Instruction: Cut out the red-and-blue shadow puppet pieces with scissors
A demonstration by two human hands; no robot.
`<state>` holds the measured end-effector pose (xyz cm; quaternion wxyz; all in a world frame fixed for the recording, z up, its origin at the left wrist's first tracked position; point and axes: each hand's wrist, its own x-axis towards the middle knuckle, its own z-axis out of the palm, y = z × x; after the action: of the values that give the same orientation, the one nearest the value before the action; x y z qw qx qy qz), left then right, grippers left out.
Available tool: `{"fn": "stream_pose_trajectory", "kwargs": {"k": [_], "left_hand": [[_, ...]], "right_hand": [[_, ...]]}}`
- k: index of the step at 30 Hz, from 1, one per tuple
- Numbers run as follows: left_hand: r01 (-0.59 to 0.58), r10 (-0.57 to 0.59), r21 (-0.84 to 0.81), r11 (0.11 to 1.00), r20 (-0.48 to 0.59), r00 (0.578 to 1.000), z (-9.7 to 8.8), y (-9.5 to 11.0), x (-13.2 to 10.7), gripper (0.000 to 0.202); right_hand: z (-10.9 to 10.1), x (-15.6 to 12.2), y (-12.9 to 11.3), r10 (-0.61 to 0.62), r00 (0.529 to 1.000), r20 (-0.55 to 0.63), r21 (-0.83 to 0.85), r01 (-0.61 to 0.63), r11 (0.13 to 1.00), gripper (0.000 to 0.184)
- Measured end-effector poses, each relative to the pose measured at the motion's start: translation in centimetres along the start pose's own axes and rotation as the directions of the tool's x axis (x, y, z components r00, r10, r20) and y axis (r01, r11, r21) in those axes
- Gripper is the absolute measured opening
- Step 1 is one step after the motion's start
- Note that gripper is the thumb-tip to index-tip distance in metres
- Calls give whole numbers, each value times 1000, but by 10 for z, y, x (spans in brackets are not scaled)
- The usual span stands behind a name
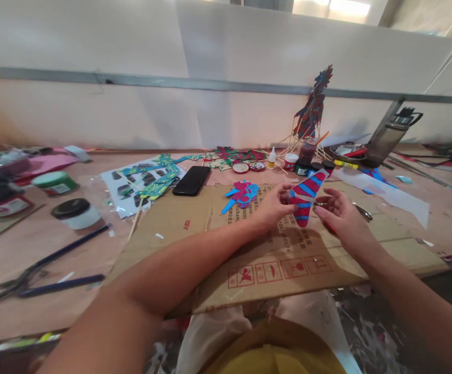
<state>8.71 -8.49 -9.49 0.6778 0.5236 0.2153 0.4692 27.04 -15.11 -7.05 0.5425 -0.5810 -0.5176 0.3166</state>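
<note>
Over the cardboard (264, 252), right of centre, the left hand (275, 206) pinches a striped cutout (306, 198) that squeezing might crease; whether the right hand (341, 214) grips anything cannot be told.

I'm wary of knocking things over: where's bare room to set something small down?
Largely bare: the brown cardboard sheet, between the black rectangular phone and left forearm, bar a small white scrap; also its near part, below the red-and-blue striped cutout. Crowded: the back, around the white plastic bottle and small round jars.
</note>
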Motion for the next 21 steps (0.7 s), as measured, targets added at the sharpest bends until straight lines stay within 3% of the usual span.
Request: {"fn": "stream_pose_trajectory", "kwargs": {"k": [6,9,12,17,21], "left_hand": [[67,-65,74,995,-23,998,-2,-8,-5,52],[94,-93,77,993,-18,996,-1,-9,-9,49],[53,-50,78,996,-39,998,1,-6,-12,40],[-47,87,167,985,-241,967,-3,3,-8,20],[-50,204,386,921,-368,907,-30,21,-4,8]], "right_hand": [[7,0,-2,88,987,136,-116,-72,991,42],[8,5,0,93,986,141,-82,-82,993,40],[9,14,7,124,976,181,-28,-121,992,39],[6,30,17,122,961,249,38,-135,990,34],[4,30,16,50,934,354,-95,-17,995,29]]}}
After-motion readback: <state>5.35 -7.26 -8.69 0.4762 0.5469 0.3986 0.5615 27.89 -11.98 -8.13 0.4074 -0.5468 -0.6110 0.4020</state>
